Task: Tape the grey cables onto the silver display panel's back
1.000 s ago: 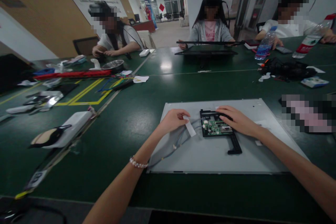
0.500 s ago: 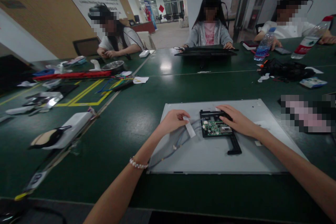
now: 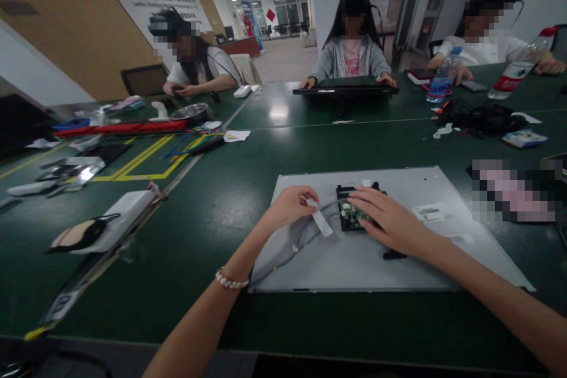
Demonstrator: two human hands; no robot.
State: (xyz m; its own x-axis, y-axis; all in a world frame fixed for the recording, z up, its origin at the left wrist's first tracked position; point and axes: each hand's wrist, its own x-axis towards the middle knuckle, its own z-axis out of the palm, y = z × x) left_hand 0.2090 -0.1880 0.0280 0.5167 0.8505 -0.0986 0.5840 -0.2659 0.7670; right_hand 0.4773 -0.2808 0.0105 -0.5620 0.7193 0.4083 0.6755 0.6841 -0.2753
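A white strip (image 3: 322,224) hangs from my left hand (image 3: 294,205), pinched between thumb and fingers. My right hand (image 3: 390,221) is spread over a green circuit board (image 3: 351,216) in a black plastic bracket (image 3: 343,190), covering much of both. Whether its fingertips touch the board I cannot tell. The bracket lies on a flat grey-white panel (image 3: 345,271). Grey cables (image 3: 287,260) run from the board's left side, beneath the strip, towards the panel's lower left corner.
On the left lie a white box-like object (image 3: 128,212) and a red bar (image 3: 133,126). At the right are a pixelated pink item (image 3: 514,192), black cables (image 3: 482,118) and two bottles (image 3: 443,80). Three people sit across the green table (image 3: 212,171), one holding a dark screen (image 3: 345,88).
My right hand has moved left and towards me, now covering more of the board and baring a label on the panel. My left hand keeps the strip almost in place.
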